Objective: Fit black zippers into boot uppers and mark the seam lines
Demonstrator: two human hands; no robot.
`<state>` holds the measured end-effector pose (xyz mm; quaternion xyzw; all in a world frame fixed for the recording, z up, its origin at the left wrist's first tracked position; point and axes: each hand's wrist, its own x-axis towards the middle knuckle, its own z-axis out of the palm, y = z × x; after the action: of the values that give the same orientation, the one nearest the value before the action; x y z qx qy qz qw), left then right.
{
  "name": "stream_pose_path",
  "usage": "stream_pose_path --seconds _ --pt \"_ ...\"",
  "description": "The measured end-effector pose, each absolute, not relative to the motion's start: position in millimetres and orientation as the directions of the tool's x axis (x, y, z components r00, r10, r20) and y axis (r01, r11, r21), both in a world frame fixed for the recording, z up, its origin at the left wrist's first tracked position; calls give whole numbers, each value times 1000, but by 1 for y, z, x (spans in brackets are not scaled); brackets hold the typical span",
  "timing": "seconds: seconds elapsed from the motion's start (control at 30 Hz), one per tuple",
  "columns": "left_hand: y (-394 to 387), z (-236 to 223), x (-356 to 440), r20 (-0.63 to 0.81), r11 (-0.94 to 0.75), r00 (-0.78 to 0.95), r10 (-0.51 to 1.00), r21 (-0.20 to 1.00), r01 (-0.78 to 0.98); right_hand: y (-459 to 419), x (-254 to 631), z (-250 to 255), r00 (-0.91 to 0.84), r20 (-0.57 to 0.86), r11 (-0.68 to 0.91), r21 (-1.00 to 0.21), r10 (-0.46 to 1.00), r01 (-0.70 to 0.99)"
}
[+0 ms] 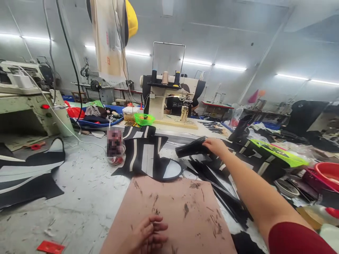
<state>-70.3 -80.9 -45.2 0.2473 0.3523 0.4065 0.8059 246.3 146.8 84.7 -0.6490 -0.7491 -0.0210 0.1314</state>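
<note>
My right hand (215, 145) reaches out across the table with its fingers closed on the end of a curved, shiny black piece (191, 147), leather-like in look. My left hand (150, 231) hangs low over a pinkish board (173, 201) marked with dark smears; its fingers are loosely apart and hold nothing. Just beyond the board lie flat black cut pieces (137, 155) with white strips on them. Under and beside my right forearm are long black strips (225, 190) and more black pieces with white strips (265, 164).
A sewing machine (161, 102) with thread spools stands behind the table. A green basket (144, 119) and a blue tray (96, 121) sit at the back left. Red (328, 173) and lime-green baskets (293, 158) crowd the right. More black pieces (31, 173) lie at left.
</note>
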Motion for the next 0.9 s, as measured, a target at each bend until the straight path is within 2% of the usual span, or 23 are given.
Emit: stream_pose_path --seconds 0.07,0.1,0.23,0.3,0.37,0.47,0.57,0.67,0.73,0.8,0.83,0.9 --pt "-84 -45 -69 -351 505 385 853 739 -445 124 235 115 -133 256 185 -190 958 964" --pt "-84 -44 -68 -350 483 360 865 776 -405 109 230 130 -136 233 196 -255 963 947" --pt "-84 -29 -64 -259 287 149 954 934 -214 42 211 169 -189 27 158 -669 982 727" --pt "-89 -15 -62 -183 185 30 983 966 -179 10 201 172 -232 -38 110 -798 972 593" --pt "-98 -1 -63 -139 136 -2 990 973 -188 -18 192 164 -256 -98 41 -872 962 487" --pt "-120 14 -68 -113 127 73 991 967 -222 -49 178 142 -263 -168 -61 -927 950 370" --pt "-144 20 -76 -124 153 123 985 951 -269 -69 167 122 -271 -159 -74 -951 949 302" --pt "-165 23 -81 -149 192 153 977 927 -323 -83 168 120 -325 -91 41 -925 941 377" --pt "-174 26 -83 -162 202 144 976 922 -331 -94 177 129 -337 41 205 -860 941 467" --pt "-180 29 -82 -184 210 109 977 923 -322 -110 191 139 -278 166 295 -799 946 524" --pt "-182 30 -82 -200 219 92 976 925 -310 -119 198 143 -234 186 285 -799 954 529" --pt "-183 33 -79 -238 252 84 968 926 -281 -140 207 144 -174 121 191 -860 977 473"
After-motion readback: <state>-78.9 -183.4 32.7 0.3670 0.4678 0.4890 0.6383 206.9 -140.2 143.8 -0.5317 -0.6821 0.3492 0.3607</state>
